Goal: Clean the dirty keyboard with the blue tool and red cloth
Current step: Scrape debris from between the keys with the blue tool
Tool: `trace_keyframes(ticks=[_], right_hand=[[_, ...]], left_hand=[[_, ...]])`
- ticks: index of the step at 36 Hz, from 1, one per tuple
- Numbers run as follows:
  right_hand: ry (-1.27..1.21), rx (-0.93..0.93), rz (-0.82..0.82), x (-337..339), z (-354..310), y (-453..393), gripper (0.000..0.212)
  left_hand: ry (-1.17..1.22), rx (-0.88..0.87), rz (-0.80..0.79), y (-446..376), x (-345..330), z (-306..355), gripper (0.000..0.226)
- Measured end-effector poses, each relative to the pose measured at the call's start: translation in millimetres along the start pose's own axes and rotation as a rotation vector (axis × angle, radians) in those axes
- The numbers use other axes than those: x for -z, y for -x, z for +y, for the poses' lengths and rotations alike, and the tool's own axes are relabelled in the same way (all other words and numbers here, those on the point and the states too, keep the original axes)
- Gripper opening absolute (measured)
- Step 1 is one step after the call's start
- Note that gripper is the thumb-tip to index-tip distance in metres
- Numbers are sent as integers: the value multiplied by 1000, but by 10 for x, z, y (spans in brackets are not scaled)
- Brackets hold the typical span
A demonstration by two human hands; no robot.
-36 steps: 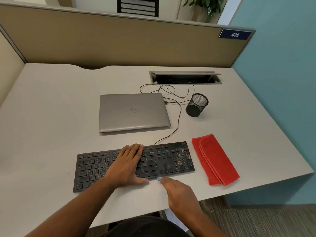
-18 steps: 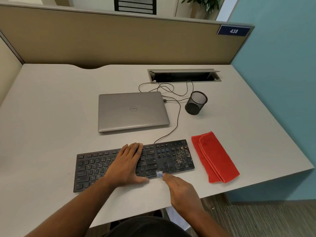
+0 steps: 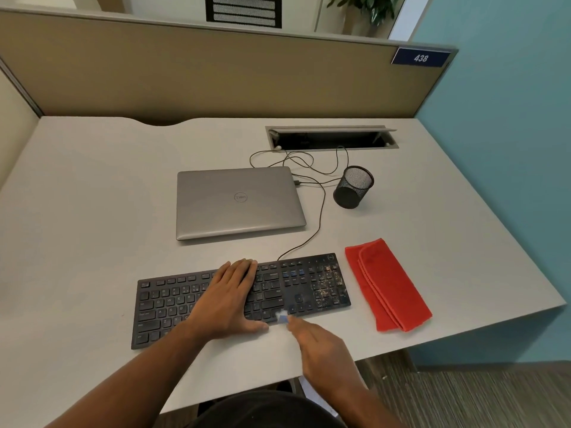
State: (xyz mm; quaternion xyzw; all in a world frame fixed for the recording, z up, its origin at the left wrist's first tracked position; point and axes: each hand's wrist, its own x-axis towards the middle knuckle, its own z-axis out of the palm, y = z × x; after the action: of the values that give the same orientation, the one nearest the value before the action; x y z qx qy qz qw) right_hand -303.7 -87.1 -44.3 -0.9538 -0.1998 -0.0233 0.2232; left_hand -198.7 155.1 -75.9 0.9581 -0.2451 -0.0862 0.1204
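1 black mesh cup (image 3: 353, 186) is seen upright on the grey desk (image 3: 92, 211), right of the laptop; its inside looks dark and no contents can be made out. 1 cable tray (image 3: 332, 139) is recessed in the desk further back, lid raised, with thin black cables (image 3: 321, 193) led out of it toward the laptop and keyboard.

Counted: 1 closed silver laptop (image 3: 238, 202), 1 black keyboard (image 3: 173, 304), 1 red cloth (image 3: 387, 284), 1 blue tool (image 3: 281, 317), 2 hands.

The keyboard is placed near the front edge of the desk, slightly angled, with pale specks of dirt visible on the number pad at its right end. The left hand (image 3: 227, 301) is laid flat, fingers together, on the middle keys, nothing gripped. The right hand (image 3: 321, 350) is blurred; the blue tool is pinched at its fingertips, the tip shown against the keys at the front edge, just right of the left thumb. Tool shape cannot be told from the blur.

The red cloth is folded and laid on the desk just beside the keyboard's right end, not touching it, untouched by either hand.
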Motion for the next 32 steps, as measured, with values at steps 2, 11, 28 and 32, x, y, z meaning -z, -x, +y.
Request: trace_keyframes(ticks=[2,11,28,32], right_hand=[[10,-52,25,75,82,-12,44],[55,-276,128,322,318,71,26],[45,-400,-171,506,165,-583,13],[37,-413,-218,479,130,-547,12]], left_hand=[[-1,-2,1,2,4,-1,138],[5,-1,3,8,11,-1,138],[8,-2,5,12,18,1,137],[4,-2,-8,15,33,9,137]])
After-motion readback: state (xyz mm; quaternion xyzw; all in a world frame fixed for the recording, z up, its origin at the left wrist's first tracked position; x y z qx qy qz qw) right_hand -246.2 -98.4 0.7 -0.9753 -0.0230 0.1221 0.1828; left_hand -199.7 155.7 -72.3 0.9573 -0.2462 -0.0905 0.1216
